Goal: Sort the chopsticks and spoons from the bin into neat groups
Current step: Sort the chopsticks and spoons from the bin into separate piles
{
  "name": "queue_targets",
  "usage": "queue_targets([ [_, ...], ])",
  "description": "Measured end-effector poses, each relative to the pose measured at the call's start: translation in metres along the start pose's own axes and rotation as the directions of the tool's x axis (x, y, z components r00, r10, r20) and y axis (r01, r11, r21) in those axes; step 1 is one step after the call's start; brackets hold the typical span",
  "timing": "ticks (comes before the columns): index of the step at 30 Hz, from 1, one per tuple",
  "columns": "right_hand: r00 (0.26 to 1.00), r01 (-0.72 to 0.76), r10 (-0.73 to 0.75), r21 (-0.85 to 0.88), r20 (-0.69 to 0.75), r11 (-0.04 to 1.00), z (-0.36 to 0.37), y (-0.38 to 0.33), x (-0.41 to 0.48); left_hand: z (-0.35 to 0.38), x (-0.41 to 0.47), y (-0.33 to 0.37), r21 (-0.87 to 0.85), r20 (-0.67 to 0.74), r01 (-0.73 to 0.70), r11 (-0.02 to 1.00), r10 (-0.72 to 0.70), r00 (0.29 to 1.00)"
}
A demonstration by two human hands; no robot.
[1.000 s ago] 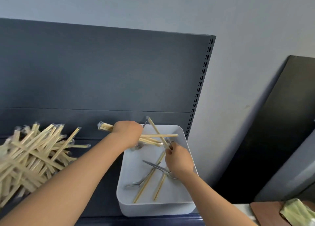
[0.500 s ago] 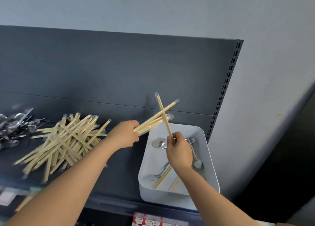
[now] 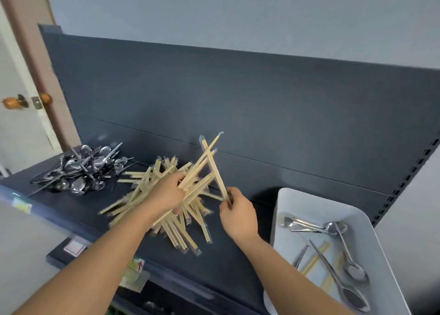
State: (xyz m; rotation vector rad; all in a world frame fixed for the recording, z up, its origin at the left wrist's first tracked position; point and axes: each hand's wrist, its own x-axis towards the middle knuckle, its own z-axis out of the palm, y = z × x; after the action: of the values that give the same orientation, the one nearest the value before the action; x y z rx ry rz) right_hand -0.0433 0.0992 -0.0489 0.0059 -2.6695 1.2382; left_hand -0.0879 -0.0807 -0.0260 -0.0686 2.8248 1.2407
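My left hand (image 3: 167, 193) grips a bunch of wrapped wooden chopsticks (image 3: 202, 161) that point up to the right, just above the loose chopstick pile (image 3: 176, 219) on the dark shelf. My right hand (image 3: 237, 213) pinches the lower end of a single wrapped chopstick pair (image 3: 214, 169), which leans up to the left and crosses the bunch. The white bin (image 3: 300, 203) stands at the right and holds several metal spoons (image 3: 333, 229) and a few chopsticks (image 3: 314, 261). A heap of metal spoons (image 3: 83, 172) lies at the shelf's left end.
The dark shelf (image 3: 238, 262) has an upright dark back panel (image 3: 238, 105) behind the piles. A door with a round knob (image 3: 45, 98) is at the far left. Price labels (image 3: 137, 264) hang on the shelf's front edge.
Both hands have moved left from over the bin to above the chopstick pile, carrying their chopsticks. The view has swung left, so the spoon heap and door now show.
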Motion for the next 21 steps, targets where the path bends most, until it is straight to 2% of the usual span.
queue_targets([
  [3, 0.997, 0.06, -0.058, -0.048, 0.041, 0.997, 0.029, -0.019, 0.018, -0.022, 0.02, -0.025, 0.028, -0.042, 0.01, 1.0, -0.009, 0.999],
  [7, 0.993, 0.084, -0.07, -0.155, 0.09, 0.984, 0.066, -0.035, 0.046, -0.042, 0.057, -0.057, 0.159, -0.064, -0.065, 0.985, 0.076, 0.995],
  [10, 0.976, 0.146, -0.057, -0.439, 0.21, 0.887, 0.095, -0.033, 0.065, -0.042, 0.076, -0.085, 0.381, 0.1, -0.156, 0.911, 0.127, 0.987],
  [12, 0.937, 0.236, -0.027, -0.572, 0.349, 0.786, 0.113, -0.026, 0.072, -0.034, 0.08, -0.105, 0.57, 0.259, -0.23, 0.789, 0.093, 0.961],
  [14, 0.893, 0.292, 0.009, -0.597, 0.449, 0.747, 0.127, -0.017, 0.075, -0.028, 0.082, -0.121, 0.644, 0.347, -0.29, 0.708, 0.067, 0.935],
  [16, 0.869, 0.314, 0.035, -0.604, 0.493, 0.732, 0.135, -0.01, 0.077, -0.026, 0.088, -0.127, 0.648, 0.365, -0.307, 0.697, 0.07, 0.928],
  [21, 0.891, 0.261, 0.058, -0.611, 0.451, 0.748, 0.131, -0.011, 0.08, -0.024, 0.104, -0.122, 0.655, 0.388, -0.364, 0.662, 0.118, 0.914],
])
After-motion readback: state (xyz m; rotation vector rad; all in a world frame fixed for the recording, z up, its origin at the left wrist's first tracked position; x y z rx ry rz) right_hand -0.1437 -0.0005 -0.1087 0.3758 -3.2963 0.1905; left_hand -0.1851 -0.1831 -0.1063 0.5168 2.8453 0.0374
